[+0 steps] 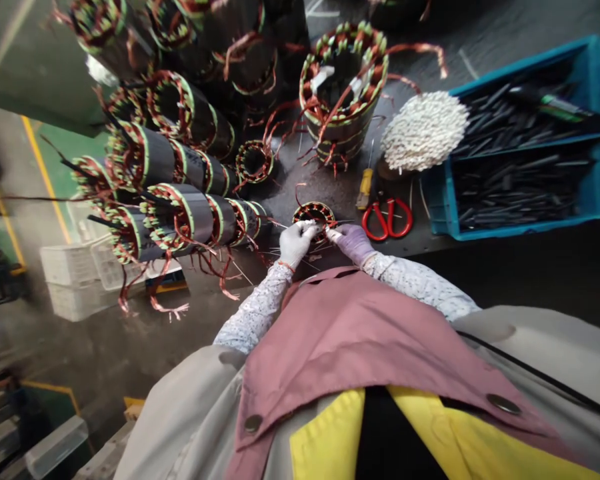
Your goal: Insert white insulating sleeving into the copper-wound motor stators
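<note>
Close to the table's near edge stands a small motor stator [310, 208], a ring of copper windings with pale green insulation tips. My left hand [295, 245], in a white glove, is at its near left rim with thumb and fingers pinched together. From the right, my right hand [354, 244] in a purple glove reaches the same rim, its fingers also closed. Both sets of fingertips meet over the windings; what lies between them is too small to make out. Thin pale strands stick out around the stator and below my hands.
Many stators [153, 160] lie stacked at left, wire ends hanging over the edge. A larger stator [343, 127] stands behind. Rightward are red-handled scissors [397, 217], a yellow-handled screwdriver [365, 188], a white bundle of cords [425, 131] and a blue bin [445, 200] of black tubes.
</note>
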`<action>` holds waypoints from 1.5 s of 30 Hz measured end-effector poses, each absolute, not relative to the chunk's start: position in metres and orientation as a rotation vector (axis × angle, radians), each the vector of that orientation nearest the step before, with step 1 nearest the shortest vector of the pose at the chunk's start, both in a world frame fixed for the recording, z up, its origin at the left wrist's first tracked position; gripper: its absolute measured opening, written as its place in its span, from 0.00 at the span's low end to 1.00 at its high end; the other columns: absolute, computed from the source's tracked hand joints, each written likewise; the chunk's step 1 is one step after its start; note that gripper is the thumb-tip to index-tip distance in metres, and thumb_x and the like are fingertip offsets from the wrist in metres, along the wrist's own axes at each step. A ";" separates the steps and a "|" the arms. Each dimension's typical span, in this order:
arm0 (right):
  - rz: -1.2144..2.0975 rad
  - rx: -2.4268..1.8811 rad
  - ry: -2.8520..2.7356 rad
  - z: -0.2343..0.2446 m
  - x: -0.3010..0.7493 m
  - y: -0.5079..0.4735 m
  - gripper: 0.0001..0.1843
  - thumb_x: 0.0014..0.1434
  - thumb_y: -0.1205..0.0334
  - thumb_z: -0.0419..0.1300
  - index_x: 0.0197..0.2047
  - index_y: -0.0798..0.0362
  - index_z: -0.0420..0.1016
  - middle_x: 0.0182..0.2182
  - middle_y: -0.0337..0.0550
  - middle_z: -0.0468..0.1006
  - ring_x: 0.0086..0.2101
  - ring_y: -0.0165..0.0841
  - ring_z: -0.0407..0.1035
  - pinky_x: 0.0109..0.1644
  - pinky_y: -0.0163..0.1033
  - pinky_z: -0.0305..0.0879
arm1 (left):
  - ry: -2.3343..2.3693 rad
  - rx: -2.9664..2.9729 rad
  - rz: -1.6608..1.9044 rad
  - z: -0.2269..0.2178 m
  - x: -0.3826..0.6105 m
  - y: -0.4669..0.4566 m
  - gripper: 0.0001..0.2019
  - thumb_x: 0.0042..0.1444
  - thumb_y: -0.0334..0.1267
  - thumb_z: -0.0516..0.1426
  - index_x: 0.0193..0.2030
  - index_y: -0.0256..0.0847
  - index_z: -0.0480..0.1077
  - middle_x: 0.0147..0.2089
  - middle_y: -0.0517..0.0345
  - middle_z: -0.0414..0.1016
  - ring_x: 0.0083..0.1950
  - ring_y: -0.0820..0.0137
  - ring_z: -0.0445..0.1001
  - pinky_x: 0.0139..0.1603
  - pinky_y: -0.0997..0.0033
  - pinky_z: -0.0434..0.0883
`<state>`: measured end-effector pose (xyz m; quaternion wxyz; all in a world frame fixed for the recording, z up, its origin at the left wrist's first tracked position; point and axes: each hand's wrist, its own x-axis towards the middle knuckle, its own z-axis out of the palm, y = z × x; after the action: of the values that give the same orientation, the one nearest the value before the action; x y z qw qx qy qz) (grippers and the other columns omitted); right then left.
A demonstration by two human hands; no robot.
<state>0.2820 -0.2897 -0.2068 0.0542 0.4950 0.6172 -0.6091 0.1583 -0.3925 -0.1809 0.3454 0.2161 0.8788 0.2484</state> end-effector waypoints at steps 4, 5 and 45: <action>-1.805 1.565 1.801 -0.205 0.283 -0.290 0.26 0.60 0.43 0.55 0.22 0.56 0.73 0.16 0.43 0.71 0.19 0.31 0.63 0.26 0.37 0.63 | 2.261 0.653 0.654 -0.182 0.158 -0.395 0.10 0.59 0.43 0.58 0.36 0.40 0.77 0.37 0.60 0.81 0.41 0.70 0.77 0.48 0.75 0.68; -1.796 1.569 1.804 -0.204 0.283 -0.290 0.25 0.59 0.44 0.57 0.21 0.55 0.72 0.16 0.43 0.71 0.20 0.31 0.63 0.26 0.38 0.63 | 2.264 0.665 0.642 -0.182 0.157 -0.395 0.10 0.59 0.43 0.58 0.35 0.40 0.77 0.36 0.60 0.81 0.41 0.70 0.77 0.47 0.75 0.68; -2.108 1.586 2.067 -0.219 0.260 -0.282 0.27 0.70 0.53 0.41 0.59 0.58 0.70 0.46 0.55 0.80 0.44 0.36 0.75 0.51 0.44 0.72 | 2.045 1.506 -0.098 -0.167 0.114 -0.359 0.11 0.63 0.40 0.55 0.45 0.46 0.79 0.71 0.56 0.63 0.72 0.63 0.59 0.72 0.60 0.56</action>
<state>0.2600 -0.2815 -0.2192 -0.1046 0.4708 0.6134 -0.6254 0.1138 -0.3593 -0.1673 0.2955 0.5663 0.7685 -0.0368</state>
